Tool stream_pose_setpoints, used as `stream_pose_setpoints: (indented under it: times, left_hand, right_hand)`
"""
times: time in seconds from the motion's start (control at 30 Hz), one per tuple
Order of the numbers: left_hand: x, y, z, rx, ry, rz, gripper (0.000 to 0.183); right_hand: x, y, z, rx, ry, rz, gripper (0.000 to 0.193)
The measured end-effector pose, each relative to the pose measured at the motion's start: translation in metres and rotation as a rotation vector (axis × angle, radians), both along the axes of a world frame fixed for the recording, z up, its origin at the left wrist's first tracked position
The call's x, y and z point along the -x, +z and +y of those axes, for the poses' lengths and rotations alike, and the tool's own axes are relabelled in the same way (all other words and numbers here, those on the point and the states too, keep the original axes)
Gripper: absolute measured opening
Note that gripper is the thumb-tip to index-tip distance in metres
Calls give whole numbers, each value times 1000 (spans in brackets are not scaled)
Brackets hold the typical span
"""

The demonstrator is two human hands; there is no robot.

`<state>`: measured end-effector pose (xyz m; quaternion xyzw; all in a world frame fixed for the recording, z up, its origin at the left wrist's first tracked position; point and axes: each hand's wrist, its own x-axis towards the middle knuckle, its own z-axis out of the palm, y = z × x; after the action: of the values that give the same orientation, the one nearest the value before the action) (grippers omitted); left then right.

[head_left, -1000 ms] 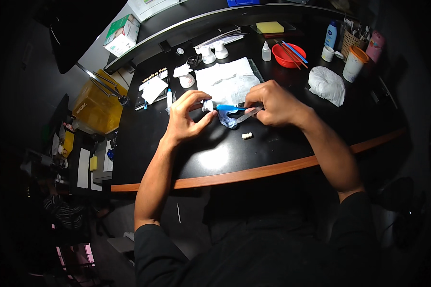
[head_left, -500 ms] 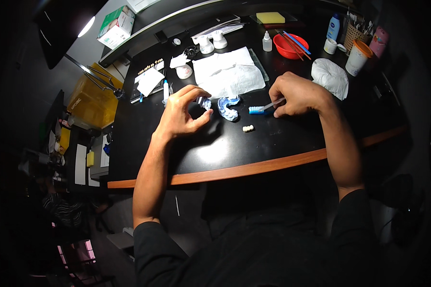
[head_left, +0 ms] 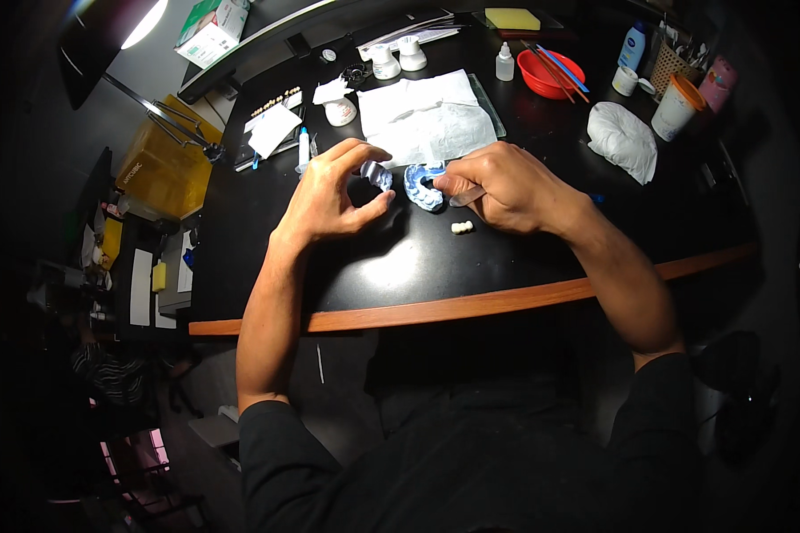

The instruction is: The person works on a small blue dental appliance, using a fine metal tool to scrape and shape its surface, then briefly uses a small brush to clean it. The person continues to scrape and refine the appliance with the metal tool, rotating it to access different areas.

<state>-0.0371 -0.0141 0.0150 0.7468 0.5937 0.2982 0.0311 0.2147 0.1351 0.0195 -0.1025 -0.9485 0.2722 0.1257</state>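
Between the thumb and fingers of my left hand (head_left: 333,191) is a small blue-grey dental cast piece (head_left: 379,174), partly covered by the fingers. Just right of it lies a blue-and-white horseshoe-shaped dental arch cast (head_left: 422,189) on the black desk. My right hand (head_left: 507,188) is closed, its thumb and forefinger at the arch's right side; whether they grip it I cannot tell. A translucent toothbrush handle (head_left: 468,196) sticks out below those fingers, the rest hidden by the hand. Nearer me sits a short row of white tooth crowns (head_left: 462,227).
White paper sheets (head_left: 431,115) lie behind the casts. A red bowl (head_left: 549,73) with brushes across it, a dropper bottle (head_left: 505,64), a white wrapped bundle (head_left: 622,140) and a cup (head_left: 677,107) stand farther right. White jars (head_left: 386,62) and a syringe (head_left: 304,149) are at left.
My right hand has moved left to the arch cast. The blue toothbrush bristles that pointed left are no longer visible there. My left hand keeps its hold; the view has shifted slightly.
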Motion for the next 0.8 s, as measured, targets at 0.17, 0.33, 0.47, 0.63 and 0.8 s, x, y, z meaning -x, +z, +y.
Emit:
stream_pose_setpoints:
  times: [0.17, 0.33, 0.47, 0.63, 0.8]
  left_hand:
    - [0, 1, 2, 11, 15, 4, 45]
    - [2, -1, 1, -18, -13, -8, 45]
    - [0, 2, 4, -24, -4, 4, 45]
    - [-3, 1, 1, -38, -33, -157, 46]
    - [0, -1, 2, -46, -31, -117, 46]
  right_hand:
    - [-3, -3, 7, -19, 53, 251, 35]
    - [0, -1, 9, 6, 39, 313, 37]
    - [1, -10, 9, -28, 28, 451, 52]
    - [-2, -9, 9, 61, 6, 477, 65]
    - [-8, -4, 13, 158, -27, 402, 73]
